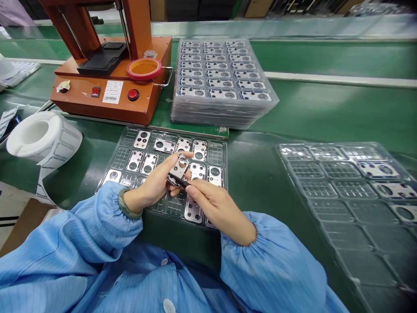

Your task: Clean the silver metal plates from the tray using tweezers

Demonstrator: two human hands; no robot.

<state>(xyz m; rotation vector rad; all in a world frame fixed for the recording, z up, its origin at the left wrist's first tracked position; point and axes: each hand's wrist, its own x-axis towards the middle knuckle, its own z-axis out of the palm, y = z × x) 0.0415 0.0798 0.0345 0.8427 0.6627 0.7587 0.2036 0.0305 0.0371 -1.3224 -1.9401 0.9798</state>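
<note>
My left hand [156, 180] is closed around a small silver metal plate [179, 167] with a large round hole, held tilted over the near tray. In my right hand [213, 202] is a thin dark tool [183, 182], pinched between thumb and fingers; its tip touches or lies close to the plate's lower edge. The exact kind of tool cannot be made out. Beneath both hands lies a clear plastic tray [125, 138] with several similar metal plates [200, 150] in its pockets; my hands hide some of the pockets.
An orange press machine [97, 93] stands at the back left, with a red tape roll [144, 69] on it. Behind the near tray rises a stack of filled trays [224, 104]. Another clear tray [345, 208] lies at right, a roll of white labels [42, 134] at left.
</note>
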